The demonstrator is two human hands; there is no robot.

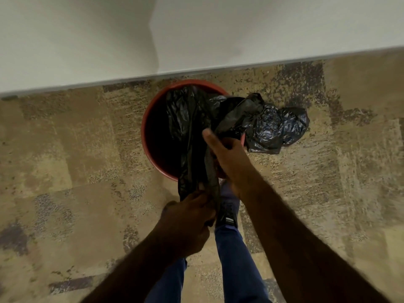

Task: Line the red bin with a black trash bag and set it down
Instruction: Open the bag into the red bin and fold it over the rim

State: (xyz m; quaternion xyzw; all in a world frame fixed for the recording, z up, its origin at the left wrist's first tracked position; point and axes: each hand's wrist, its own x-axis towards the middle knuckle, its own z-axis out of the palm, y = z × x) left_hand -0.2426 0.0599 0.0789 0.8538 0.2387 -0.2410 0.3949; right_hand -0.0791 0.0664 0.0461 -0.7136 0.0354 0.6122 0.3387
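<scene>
The round red bin (146,136) stands on the carpet close to the wall, its dark inside showing on the left. A crumpled black trash bag (271,125) hangs partly inside the bin and bunches out over its right rim. My left hand (188,224) grips the bag's near end just in front of the bin. My right hand (227,156) is over the bin's near right rim, closed on the bag's middle.
A white wall (196,36) with a pale baseboard runs just behind the bin. Mottled tan and grey carpet (65,171) spreads to both sides. My legs in blue trousers and a dark shoe (228,213) stand right below the bin.
</scene>
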